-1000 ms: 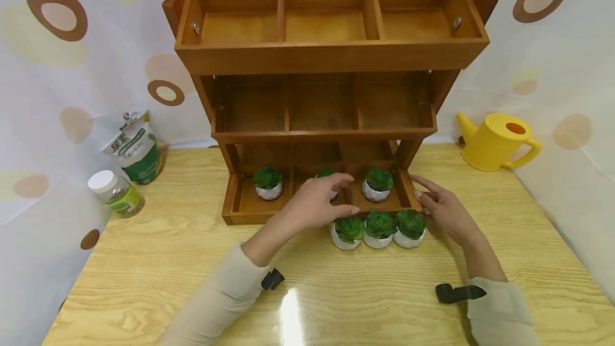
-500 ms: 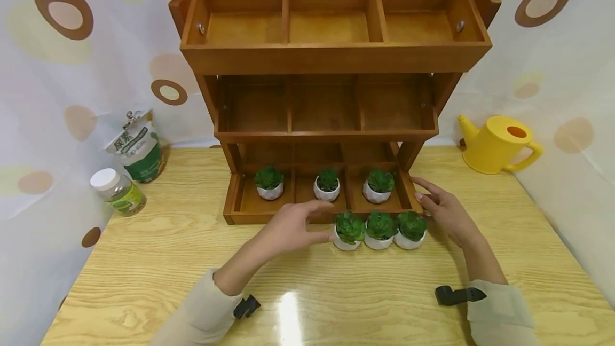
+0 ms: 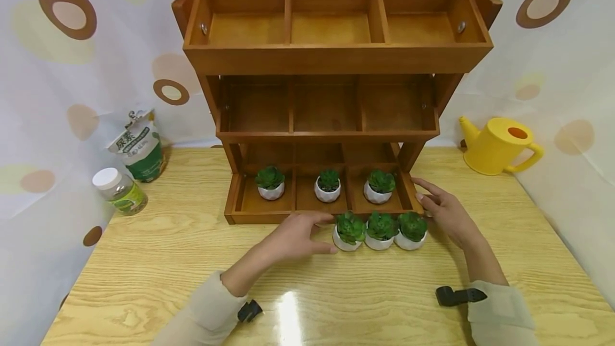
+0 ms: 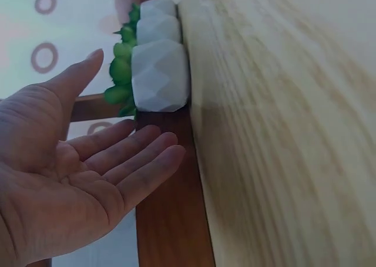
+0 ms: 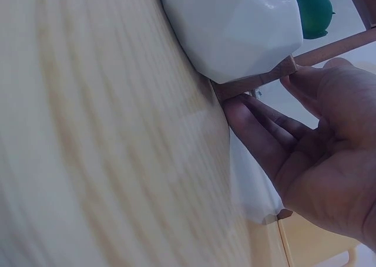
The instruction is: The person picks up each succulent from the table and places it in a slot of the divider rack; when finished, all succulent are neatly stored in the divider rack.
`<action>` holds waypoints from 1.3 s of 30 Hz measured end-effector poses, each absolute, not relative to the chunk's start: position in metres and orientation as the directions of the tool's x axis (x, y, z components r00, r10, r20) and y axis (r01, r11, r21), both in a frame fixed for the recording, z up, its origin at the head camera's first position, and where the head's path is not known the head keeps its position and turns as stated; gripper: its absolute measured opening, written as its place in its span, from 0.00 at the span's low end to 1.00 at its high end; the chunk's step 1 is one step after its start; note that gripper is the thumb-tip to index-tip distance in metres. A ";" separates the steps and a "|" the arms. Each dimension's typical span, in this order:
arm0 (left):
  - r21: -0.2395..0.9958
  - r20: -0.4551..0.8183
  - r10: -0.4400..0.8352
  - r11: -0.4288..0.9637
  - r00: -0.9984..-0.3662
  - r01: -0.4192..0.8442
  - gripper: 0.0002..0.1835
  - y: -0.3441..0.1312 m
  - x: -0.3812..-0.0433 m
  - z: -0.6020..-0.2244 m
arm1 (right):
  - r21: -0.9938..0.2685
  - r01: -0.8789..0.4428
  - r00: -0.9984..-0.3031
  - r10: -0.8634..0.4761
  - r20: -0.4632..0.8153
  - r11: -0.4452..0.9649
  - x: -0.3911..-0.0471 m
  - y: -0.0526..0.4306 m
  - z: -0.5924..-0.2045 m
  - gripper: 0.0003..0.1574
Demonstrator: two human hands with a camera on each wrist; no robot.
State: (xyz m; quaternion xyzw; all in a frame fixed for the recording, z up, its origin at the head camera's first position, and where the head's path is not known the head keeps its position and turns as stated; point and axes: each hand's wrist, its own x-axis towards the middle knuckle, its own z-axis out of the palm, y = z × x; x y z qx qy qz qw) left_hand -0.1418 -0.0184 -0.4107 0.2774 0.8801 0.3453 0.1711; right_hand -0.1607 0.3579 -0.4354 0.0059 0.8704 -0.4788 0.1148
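Observation:
My left hand [image 3: 298, 236] is just left of a row of three potted succulents on the table, thumb and fingers apart. It holds nothing. The nearest, a succulent in a white faceted pot [image 3: 348, 231], looks apart from the fingers; in the left wrist view its pot [image 4: 160, 76] sits beyond the spread fingertips [image 4: 170, 141]. Beside it stand the middle succulent [image 3: 381, 230] and the right succulent [image 3: 410, 230]. My right hand [image 3: 447, 215] rests against the lower right side of the wooden shelf [image 3: 331, 60], fingers nearly straight; the right wrist view shows fingertips [image 5: 238, 111] touching its end.
On the shelf's bottom tier sit a left succulent [image 3: 270, 182], a centre succulent [image 3: 328, 185] and a right-hand succulent [image 3: 379, 186], one per compartment. A yellow watering can [image 3: 499, 146] stands at right. A clipped pouch [image 3: 140, 148] and a white-capped jar [image 3: 120, 191] stand at left.
My left hand has drawn back from over the bottom tier to the table left of the front row, uncovering the centre succulent. My right hand stays at the shelf's side.

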 end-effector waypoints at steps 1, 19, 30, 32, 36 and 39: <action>0.701 -0.113 0.609 0.609 -0.785 0.372 0.38 -0.017 -0.142 -0.411 | -0.833 0.120 -0.974 -0.099 -0.205 0.540 -0.161 0.358 -0.436 0.35; 0.795 -0.205 0.637 0.551 -0.743 0.253 0.41 -0.005 -0.156 -0.423 | -0.826 0.138 -0.970 -0.094 -0.224 0.546 -0.163 0.358 -0.437 0.35; 0.728 -0.225 0.642 0.611 -0.733 0.311 0.46 0.014 -0.157 -0.425 | -0.818 0.137 -0.972 -0.083 -0.220 0.558 -0.160 0.360 -0.438 0.37; 0.709 -0.225 0.637 0.626 -0.737 0.325 0.46 0.017 -0.157 -0.426 | -0.818 0.140 -0.972 -0.082 -0.222 0.558 -0.160 0.360 -0.439 0.37; 0.681 -0.225 0.627 0.649 -0.746 0.340 0.46 0.021 -0.157 -0.425 | -0.816 0.138 -0.972 -0.082 -0.221 0.562 -0.160 0.360 -0.439 0.37; 0.678 -0.221 0.627 0.649 -0.747 0.344 0.45 0.023 -0.157 -0.424 | -0.814 0.135 -0.972 -0.082 -0.219 0.565 -0.161 0.360 -0.439 0.37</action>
